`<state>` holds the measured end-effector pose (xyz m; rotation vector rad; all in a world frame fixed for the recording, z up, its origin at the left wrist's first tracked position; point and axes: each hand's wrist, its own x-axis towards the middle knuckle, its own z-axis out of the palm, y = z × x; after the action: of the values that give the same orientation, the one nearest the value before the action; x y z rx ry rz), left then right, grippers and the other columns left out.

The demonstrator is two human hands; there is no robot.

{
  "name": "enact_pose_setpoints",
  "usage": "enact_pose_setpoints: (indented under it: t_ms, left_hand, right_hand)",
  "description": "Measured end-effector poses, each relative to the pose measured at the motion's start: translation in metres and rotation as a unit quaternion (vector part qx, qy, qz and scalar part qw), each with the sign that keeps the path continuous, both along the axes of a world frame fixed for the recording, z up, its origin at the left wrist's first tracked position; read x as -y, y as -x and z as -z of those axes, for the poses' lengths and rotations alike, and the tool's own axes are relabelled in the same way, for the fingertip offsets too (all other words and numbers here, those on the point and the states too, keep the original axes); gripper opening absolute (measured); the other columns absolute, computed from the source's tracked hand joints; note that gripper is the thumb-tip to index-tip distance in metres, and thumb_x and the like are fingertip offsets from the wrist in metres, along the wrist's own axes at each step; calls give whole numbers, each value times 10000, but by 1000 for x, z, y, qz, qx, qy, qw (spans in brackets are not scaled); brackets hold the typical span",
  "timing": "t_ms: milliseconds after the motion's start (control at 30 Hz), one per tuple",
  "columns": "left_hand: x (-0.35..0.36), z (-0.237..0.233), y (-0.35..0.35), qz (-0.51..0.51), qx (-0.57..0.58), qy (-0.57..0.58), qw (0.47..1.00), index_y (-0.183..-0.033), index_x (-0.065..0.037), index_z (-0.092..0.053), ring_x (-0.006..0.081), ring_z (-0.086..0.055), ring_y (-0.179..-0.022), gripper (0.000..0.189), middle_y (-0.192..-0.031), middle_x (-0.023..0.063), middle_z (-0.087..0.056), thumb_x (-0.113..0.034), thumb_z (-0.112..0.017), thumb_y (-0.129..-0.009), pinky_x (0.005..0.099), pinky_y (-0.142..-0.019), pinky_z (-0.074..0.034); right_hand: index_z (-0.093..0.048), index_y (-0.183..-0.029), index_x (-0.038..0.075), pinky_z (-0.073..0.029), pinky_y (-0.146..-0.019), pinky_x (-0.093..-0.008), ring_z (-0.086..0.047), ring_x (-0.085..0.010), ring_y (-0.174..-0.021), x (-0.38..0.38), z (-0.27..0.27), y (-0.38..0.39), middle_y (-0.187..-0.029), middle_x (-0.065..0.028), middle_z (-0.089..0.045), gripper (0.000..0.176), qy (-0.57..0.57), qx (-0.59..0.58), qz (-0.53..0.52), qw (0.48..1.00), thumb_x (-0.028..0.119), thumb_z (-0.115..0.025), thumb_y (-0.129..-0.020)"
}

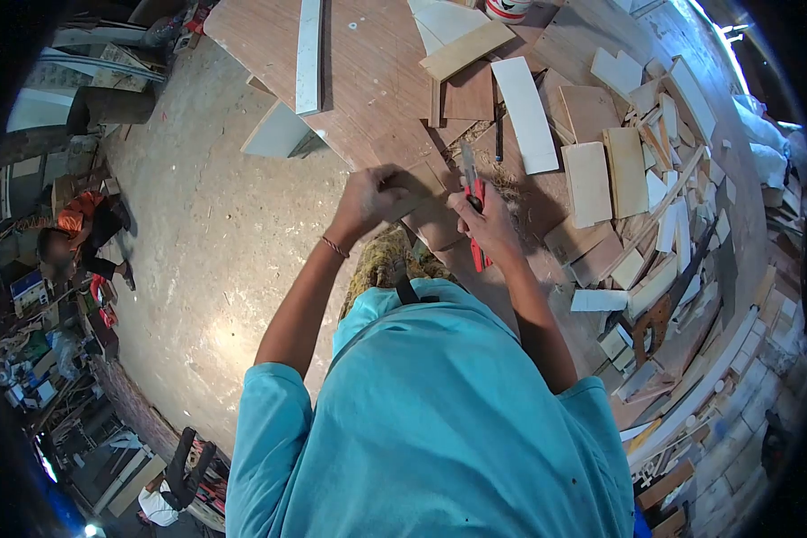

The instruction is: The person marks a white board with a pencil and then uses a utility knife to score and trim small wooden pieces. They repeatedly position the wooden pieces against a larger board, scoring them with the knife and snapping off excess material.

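Right hand (491, 229) grips red knife (472, 184), blade pointing away; left hand (372, 199) apparently pinches a plywood scrap (424, 186).

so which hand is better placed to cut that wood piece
Likely right: the right hand grips the red knife with its blade by the wood piece, which the left hand holds.

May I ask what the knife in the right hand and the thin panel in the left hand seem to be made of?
Knife: red body, probably plastic; grey blade looks metal. Thin panel: matt reddish-brown face, flat like surrounding offcuts, probably plywood.
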<state>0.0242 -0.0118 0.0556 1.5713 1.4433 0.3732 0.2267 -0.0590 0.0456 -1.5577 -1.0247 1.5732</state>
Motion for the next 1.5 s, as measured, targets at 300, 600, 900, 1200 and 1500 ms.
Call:
enact_pose_setpoints:
  t_ms: [300, 600, 900, 1200, 1500]
  left_hand:
    - [-15, 28, 3, -30, 115, 36, 992, -905, 16, -602, 142, -587, -689, 209, -802, 103, -641, -47, -608, -706, 282, -648, -464]
    - [1, 35, -31, 189, -262, -255, 911, -992, -33, -480, 315, -588, -720, 286, -735, 148, -583, -66, -506, -709, 400, -620, -467]
    - [6, 35, -32, 185, -227, -265, 919, -935, -23, -445, 308, -585, -741, 243, -785, 158, -568, -42, -539, -712, 380, -630, -479]
    - [5, 38, -28, 171, -198, -244, 934, -932, -32, -452, 328, -585, -721, 259, -768, 171, -569, -33, -547, -691, 396, -606, -476]
    - [4, 38, -28, 164, -181, -247, 938, -918, -24, -468, 336, -579, -701, 241, -756, 173, -568, -17, -495, -680, 411, -599, -467]
  right_hand:
    - [-453, -880, 16, -433, -502, -362, -558, -253, -564, 19, 7, -5, -690, -132, -570, 247, -61, 232, -83, 967, 260, -419, -897]
    - [-478, -825, -14, -470, -608, -456, -587, -375, -712, 25, 18, 11, -678, -213, -578, 251, -68, 415, -117, 900, 233, -454, -863]
    - [-485, -844, -25, -481, -607, -454, -597, -367, -694, 22, 21, 20, -706, -220, -586, 245, -55, 412, -118, 902, 220, -466, -852]
    - [-442, -847, -37, -457, -611, -501, -571, -430, -673, 21, 35, 23, -680, -276, -563, 278, -19, 379, -127, 917, 239, -417, -869]
    - [-446, -836, -34, -459, -580, -490, -570, -422, -648, 25, 30, 23, -667, -261, -565, 267, -48, 400, -81, 912, 231, -425, -867]
